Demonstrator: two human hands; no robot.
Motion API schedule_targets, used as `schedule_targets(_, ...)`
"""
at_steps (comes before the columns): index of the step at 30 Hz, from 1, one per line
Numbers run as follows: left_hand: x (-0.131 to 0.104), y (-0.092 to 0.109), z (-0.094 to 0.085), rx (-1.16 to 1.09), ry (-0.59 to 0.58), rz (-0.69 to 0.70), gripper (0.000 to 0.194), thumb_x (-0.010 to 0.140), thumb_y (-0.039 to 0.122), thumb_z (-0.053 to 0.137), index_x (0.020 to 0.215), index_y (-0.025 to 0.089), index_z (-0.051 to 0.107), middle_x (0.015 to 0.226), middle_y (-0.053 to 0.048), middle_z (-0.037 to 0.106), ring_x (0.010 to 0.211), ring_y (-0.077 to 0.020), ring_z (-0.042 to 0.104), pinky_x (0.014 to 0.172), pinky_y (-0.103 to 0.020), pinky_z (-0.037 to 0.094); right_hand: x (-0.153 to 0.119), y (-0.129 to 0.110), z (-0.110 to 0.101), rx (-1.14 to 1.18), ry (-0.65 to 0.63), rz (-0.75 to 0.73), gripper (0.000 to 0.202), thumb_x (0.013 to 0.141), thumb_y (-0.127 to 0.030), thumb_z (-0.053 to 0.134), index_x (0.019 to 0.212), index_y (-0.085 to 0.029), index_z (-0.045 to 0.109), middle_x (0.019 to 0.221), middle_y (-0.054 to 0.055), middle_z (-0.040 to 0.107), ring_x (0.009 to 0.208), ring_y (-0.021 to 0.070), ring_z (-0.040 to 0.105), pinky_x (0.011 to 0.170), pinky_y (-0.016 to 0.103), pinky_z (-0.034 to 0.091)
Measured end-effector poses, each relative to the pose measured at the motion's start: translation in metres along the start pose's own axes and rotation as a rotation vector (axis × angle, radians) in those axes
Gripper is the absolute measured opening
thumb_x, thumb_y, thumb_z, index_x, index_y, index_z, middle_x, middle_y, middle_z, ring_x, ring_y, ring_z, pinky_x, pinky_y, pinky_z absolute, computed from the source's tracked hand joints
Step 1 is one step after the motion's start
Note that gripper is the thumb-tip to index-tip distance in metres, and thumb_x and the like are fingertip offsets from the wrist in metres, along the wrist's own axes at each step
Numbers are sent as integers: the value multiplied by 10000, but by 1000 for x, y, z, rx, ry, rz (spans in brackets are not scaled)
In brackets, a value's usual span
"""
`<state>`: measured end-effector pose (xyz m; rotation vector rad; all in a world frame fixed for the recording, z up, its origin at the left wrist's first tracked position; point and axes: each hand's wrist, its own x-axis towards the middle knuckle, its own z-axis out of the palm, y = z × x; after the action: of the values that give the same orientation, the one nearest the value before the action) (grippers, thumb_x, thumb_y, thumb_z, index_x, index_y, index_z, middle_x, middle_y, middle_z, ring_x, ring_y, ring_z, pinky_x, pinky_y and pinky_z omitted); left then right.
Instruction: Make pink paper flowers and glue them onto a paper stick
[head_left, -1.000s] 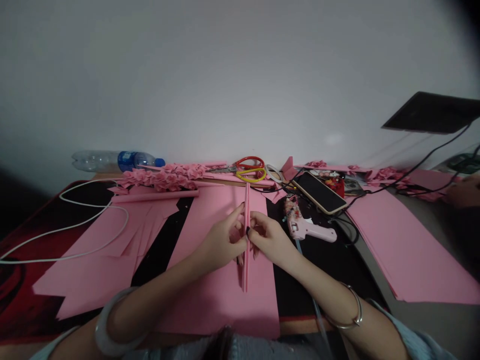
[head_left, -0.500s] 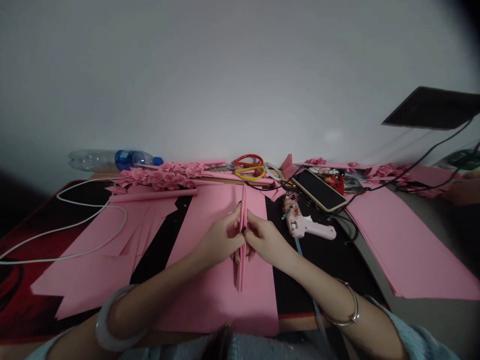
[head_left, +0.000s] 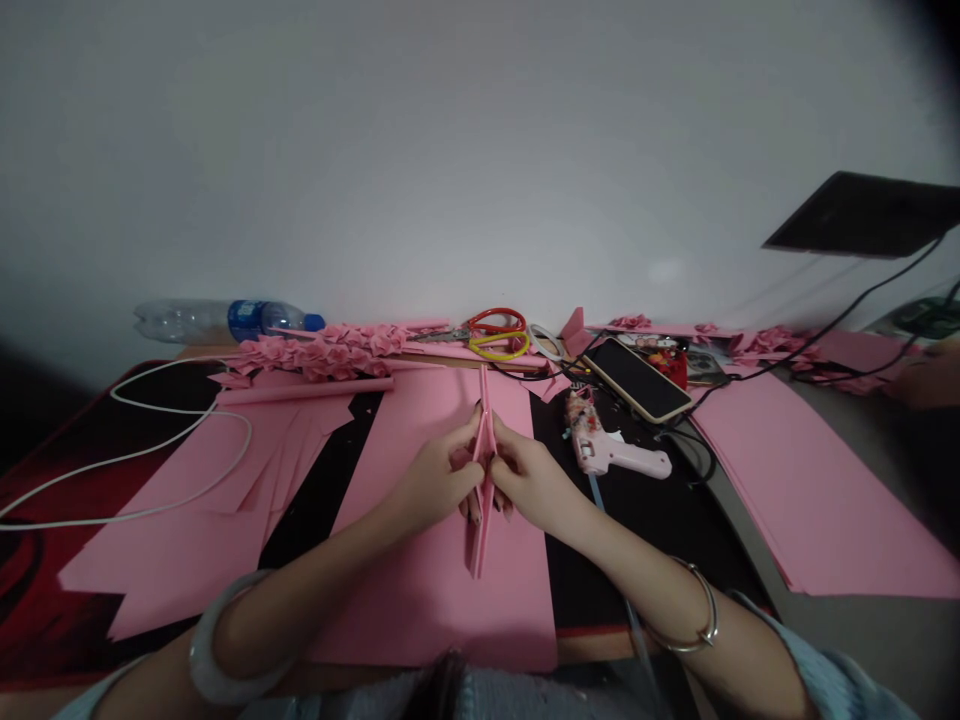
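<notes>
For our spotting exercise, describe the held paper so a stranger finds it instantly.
Find the big pink sheet in the middle. Over it, the left hand and right hand hold the raised pink paper. Unlike nearby flat sheets, it stands edge-on.

A single view takes in the scene, from a camera worn on the person's head. It sits above the near edge of the desk [head_left: 600,648] and faces forward and down, so the person's clothing [head_left: 517,697] shows at the very bottom and both forearms enter from the lower corners. The folded pink paper [head_left: 478,545] lies a little below the middle of the picture, at arm's reach from the lens. Beyond the far side of the desk, the pale wall [head_left: 480,160] fills the upper part. The view is wide, with dark, blurred corners.
</notes>
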<state>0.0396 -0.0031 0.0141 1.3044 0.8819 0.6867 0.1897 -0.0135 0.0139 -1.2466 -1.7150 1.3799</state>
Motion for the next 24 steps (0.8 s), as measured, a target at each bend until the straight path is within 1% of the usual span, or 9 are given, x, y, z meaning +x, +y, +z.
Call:
schedule_targets(2, 0, 1, -1, -4, 3, -3, 740, 678, 17, 415, 1405, 159, 399, 599, 23, 673, 423, -125, 602, 398, -195, 482, -1, 1, 1, 25, 12, -14, 426, 794, -95, 385, 1192, -189, 505, 580, -83, 524, 383, 70, 468, 358, 158, 430)
schedule_targets(4, 1, 1, -3, -15, 21, -12, 777, 684, 31, 424, 1447, 158, 352, 588, 26, 667, 427, -130, 604, 411, -204, 488, -1, 2, 2, 51, 25, -18, 484, 818, -110, 380, 1288, -182, 470, 559, -90, 511, 385, 72, 468, 369, 163, 438)
schedule_targets(6, 1, 0, -3, -23, 50, -27, 789, 701, 51, 434, 1474, 158, 318, 560, 34, 652, 424, -128, 604, 422, -203, 491, -2, 4, 3, 63, 50, -21, 564, 833, -116, 375, 1394, -171, 397, 529, -101, 486, 381, 76, 469, 379, 171, 451)
schedule_targets(8, 1, 0, -3, -26, 79, -28, 766, 723, 75, 447, 1476, 152, 324, 527, 46, 630, 422, -125, 604, 432, -200, 497, -2, 4, 3, 67, 78, -26, 628, 841, -114, 370, 1465, -169, 321, 521, -108, 472, 379, 77, 473, 385, 179, 462)
schedule_targets(11, 0, -1, -2, -31, 98, -1, 753, 740, 87, 458, 1478, 139, 321, 491, 62, 605, 417, -121, 602, 444, -199, 509, -2, 4, 4, 59, 103, -45, 658, 849, -112, 367, 1498, -174, 283, 519, -109, 466, 379, 77, 477, 386, 183, 466)
schedule_targets(14, -1, -1, -1, -39, 101, 18, 790, 731, 61, 439, 1500, 137, 276, 504, 62, 617, 412, -117, 600, 444, -200, 514, -2, 4, 3, 34, 89, -59, 668, 849, -107, 363, 1507, -172, 271, 513, -107, 479, 378, 79, 482, 392, 186, 467)
schedule_targets(19, -1, -2, -2, -44, 82, 0, 836, 705, 31, 424, 1515, 144, 250, 502, 60, 624, 410, -118, 600, 437, -197, 519, -3, 1, 0, -16, 67, -57, 660, 827, -90, 368, 1482, -149, 319, 497, -109, 480, 367, 78, 476, 391, 177, 449)
schedule_targets(24, -2, 0, -2, -67, 61, -37, 890, 682, -2, 406, 1532, 144, 188, 464, 80, 596, 393, -109, 588, 415, -168, 490, -4, -2, -1, -105, 79, -73, 567, 813, -70, 389, 1369, -131, 478, 473, -113, 460, 364, 57, 448, 405, 150, 403)
